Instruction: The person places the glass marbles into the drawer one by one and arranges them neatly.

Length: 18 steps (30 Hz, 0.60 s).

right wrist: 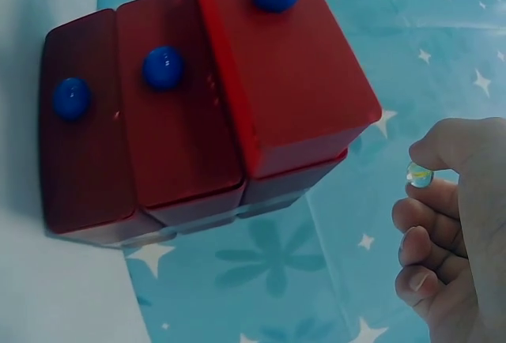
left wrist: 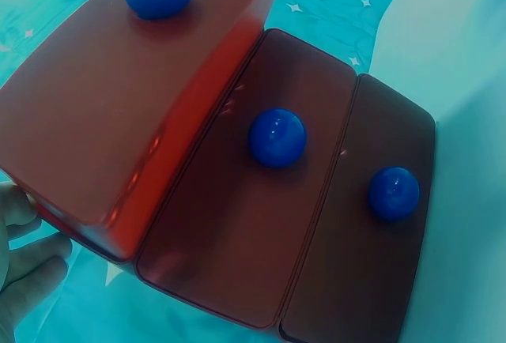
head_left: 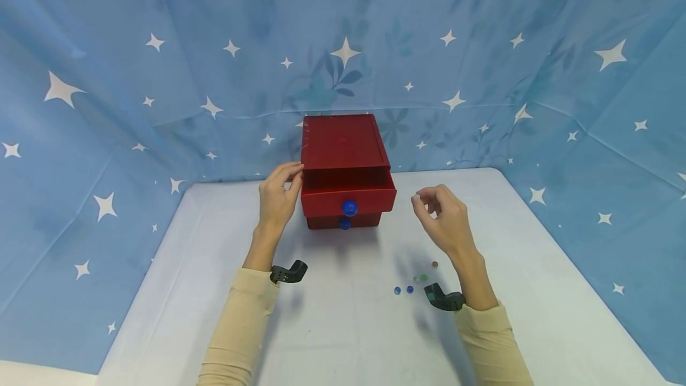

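A red drawer box [head_left: 343, 142] with blue round knobs stands at the back middle of the table. Its top drawer [head_left: 321, 202] is pulled out, while the middle drawer [left wrist: 245, 177] and the bottom drawer [left wrist: 356, 224] are closed. My left hand [head_left: 277, 198] rests with its fingertips at the left side of the box, not wrapped round it. To the right of the box, my right hand [head_left: 445, 219] is raised above the table. Between thumb and index finger it pinches a clear glass marble [right wrist: 420, 175] with a yellow streak.
Several small marbles lie on the white table [head_left: 332, 326] near the right wrist: a brown marble [head_left: 435, 264], a green marble [head_left: 424, 277], a pale one and two blue marbles [head_left: 409, 289]. A blue starry cloth [head_left: 375, 46] hangs behind and at the sides.
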Available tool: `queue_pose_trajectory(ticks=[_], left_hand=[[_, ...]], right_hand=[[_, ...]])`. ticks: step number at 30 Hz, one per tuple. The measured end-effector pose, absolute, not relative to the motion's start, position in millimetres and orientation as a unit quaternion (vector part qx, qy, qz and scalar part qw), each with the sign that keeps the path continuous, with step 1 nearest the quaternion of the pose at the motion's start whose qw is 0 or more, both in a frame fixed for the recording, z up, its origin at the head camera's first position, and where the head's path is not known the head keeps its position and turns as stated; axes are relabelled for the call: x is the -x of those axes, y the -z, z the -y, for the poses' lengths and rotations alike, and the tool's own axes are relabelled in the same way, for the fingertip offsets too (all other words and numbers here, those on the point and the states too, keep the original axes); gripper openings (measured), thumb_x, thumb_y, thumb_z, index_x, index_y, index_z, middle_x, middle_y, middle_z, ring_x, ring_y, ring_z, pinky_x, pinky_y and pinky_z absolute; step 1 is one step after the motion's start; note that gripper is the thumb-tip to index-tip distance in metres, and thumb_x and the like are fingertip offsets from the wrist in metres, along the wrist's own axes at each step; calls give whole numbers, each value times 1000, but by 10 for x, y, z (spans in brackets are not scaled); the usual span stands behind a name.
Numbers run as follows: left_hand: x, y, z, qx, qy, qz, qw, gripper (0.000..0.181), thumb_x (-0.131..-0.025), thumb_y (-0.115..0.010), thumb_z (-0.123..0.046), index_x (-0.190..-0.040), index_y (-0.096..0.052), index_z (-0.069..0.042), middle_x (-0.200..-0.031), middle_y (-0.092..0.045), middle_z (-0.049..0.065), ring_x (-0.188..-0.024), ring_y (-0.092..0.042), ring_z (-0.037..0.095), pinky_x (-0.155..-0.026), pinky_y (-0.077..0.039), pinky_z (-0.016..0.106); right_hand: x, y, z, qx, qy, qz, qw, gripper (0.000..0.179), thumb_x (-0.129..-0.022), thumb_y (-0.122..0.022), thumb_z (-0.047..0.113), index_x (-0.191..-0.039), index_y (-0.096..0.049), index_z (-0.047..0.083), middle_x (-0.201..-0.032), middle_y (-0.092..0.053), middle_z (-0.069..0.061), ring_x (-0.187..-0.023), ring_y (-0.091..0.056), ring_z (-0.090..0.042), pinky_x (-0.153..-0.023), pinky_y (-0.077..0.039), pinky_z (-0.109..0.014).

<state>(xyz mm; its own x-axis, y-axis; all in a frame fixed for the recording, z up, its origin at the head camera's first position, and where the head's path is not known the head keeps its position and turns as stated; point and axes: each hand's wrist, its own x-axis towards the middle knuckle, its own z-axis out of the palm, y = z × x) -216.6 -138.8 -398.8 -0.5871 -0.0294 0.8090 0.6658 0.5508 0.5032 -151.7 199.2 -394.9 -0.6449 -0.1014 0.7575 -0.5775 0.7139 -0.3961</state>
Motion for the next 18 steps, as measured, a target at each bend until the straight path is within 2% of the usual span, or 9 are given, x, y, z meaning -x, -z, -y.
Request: queue_pose_trajectory(ticks=[5, 10, 13, 18], left_hand=[[2163, 3990, 1389, 205, 427, 780, 408, 19, -94, -65, -3, -110, -76, -1, -111, -75, 13, -87, -74, 26, -81, -62, 36], [2174, 3994, 1387, 207, 425, 779, 411, 19, -94, -64, -1, -109, -76, 0, -110, -75, 13, -87, -74, 26, -80, -62, 34], [2180, 3996, 1387, 209, 426, 777, 413, 19, -94, -64, -1, -108, -76, 0, -110, -75, 14, -86, -74, 26, -79, -62, 34], [2190, 3996, 1386, 209, 427, 774, 418, 18, -93, -65, -1, -108, -76, 0, -109, -75, 13, -86, -74, 25, -78, -62, 33]], right_hand=[[1557, 3863, -1949, -209, -318, 846, 375, 14, -88, -74, 8, -97, -69, 0, -83, -66, -11, -70, -55, -17, -63, -47, -18], [1604, 3779, -1891, -221, -325, 840, 374, 16, -87, -75, 8, -99, -69, 0, -82, -64, -11, -69, -54, -17, -64, -40, -9], [1639, 3750, -1852, -227, -326, 838, 375, 18, -87, -76, 8, -100, -69, 0, -83, -65, -12, -69, -55, -17, -63, -42, -12], [1709, 3730, -1785, -234, -327, 836, 374, 19, -87, -77, 9, -101, -70, -1, -84, -66, -12, -69, -56, -17, -60, -49, -25]])
